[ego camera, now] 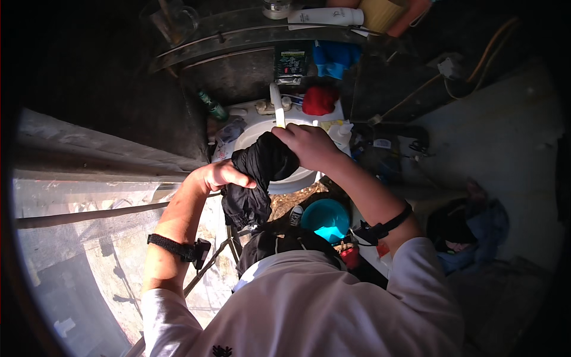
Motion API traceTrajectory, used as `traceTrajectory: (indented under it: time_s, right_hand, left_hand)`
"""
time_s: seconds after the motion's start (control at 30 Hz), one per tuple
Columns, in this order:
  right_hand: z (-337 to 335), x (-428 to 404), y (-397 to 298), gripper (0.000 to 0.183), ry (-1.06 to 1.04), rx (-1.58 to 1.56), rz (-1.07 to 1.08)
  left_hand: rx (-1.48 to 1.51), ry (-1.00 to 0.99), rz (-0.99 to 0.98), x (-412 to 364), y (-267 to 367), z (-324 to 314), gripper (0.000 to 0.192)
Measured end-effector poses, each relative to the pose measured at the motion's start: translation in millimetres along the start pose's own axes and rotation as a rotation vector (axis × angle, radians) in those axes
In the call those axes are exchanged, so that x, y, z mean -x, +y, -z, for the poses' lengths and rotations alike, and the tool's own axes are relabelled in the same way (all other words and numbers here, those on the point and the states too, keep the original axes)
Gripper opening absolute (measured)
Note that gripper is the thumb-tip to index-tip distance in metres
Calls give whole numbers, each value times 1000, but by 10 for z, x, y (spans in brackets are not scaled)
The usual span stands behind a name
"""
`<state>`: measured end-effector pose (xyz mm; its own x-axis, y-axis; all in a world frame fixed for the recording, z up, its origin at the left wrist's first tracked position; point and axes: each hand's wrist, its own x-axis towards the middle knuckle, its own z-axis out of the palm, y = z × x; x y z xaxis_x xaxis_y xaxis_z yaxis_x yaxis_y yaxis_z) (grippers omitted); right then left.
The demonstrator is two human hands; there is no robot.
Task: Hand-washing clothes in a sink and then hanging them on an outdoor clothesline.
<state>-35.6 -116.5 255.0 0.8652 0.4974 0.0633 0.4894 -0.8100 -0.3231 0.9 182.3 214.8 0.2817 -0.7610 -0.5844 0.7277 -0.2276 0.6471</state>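
A bunched and twisted black cloth hangs between my two hands over the near side of a white washbasin. My left hand grips its left side, thumb across the folds. At its upper right, my right hand holds the cloth just below the spout of a white faucet. The fingertips of the right hand are partly hidden by the cloth. The loose lower end of the cloth hangs below the left hand, near my waist. Whether water runs from the spout I cannot tell.
A green bottle and a crumpled plastic bag lie left of the basin. A red cloth and a white pump bottle are on its right. Below stands a turquoise basin. A shelf crosses above, near a blue cloth.
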Motion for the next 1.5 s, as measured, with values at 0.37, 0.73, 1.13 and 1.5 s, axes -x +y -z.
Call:
traceTrajectory:
  time_s: [0.37,0.73,1.13,1.5]
  right_hand:
    - [86,0,-55,51,-258,267,-1]
    - [-99,-85,143,43,-520,-348,-511]
    - [-1800,317,644,12,-482,-1782,16]
    - [-1818,322,147,41,-829,-2849,-448]
  left_hand:
    - [-818,16,156,-99,384,-325,44]
    - [-1791,673,95,-410,457,-752,38]
    - [-2033,963,-418,-692,124,-350,15]
    - [-1759,1062,-702,-784,-39,-117,22]
